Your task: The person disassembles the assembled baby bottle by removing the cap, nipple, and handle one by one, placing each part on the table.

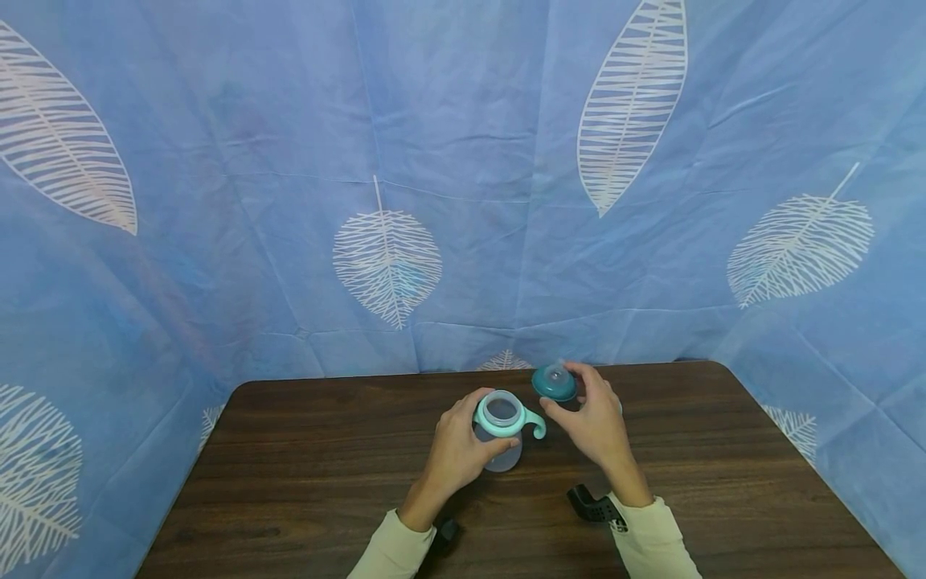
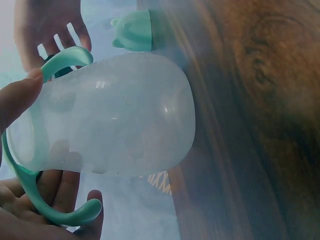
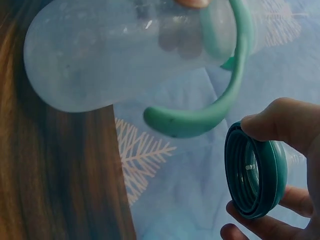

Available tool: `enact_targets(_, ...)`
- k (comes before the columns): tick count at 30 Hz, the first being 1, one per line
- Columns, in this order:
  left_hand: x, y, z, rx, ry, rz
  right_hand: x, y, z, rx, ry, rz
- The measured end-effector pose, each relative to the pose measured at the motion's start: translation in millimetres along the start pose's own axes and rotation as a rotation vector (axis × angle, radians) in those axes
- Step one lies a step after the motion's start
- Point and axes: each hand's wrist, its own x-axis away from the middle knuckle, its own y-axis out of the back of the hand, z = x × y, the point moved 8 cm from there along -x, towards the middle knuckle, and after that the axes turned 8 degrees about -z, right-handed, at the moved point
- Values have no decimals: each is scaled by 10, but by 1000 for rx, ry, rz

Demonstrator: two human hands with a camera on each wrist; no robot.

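My left hand (image 1: 459,446) grips a translucent baby bottle (image 1: 504,458) around its neck, thumb in front and fingers behind. The bottle is uncapped, its round mouth facing up, and a mint-green collar with two curved handles (image 3: 200,122) circles the neck. To its right, my right hand (image 1: 596,422) pinches a teal screw ring with a clear nipple (image 1: 554,384) between thumb and fingers. In the right wrist view the threaded underside of the ring (image 3: 270,180) shows, apart from the bottle. Left fingers are partly hidden behind the bottle.
A mint-green cap with small ears (image 2: 137,32) stands on the table beyond the bottle, mostly hidden by my right hand in the head view. The dark wooden table (image 1: 325,458) ends at a blue leaf-patterned cloth (image 1: 477,161). A black wrist mount (image 1: 593,507) sits at my right sleeve.
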Motion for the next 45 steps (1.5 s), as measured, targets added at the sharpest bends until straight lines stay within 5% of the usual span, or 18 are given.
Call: enact_targets(45,-15,-9,44,-24,41,12,49,-238,-576,73,-125,120)
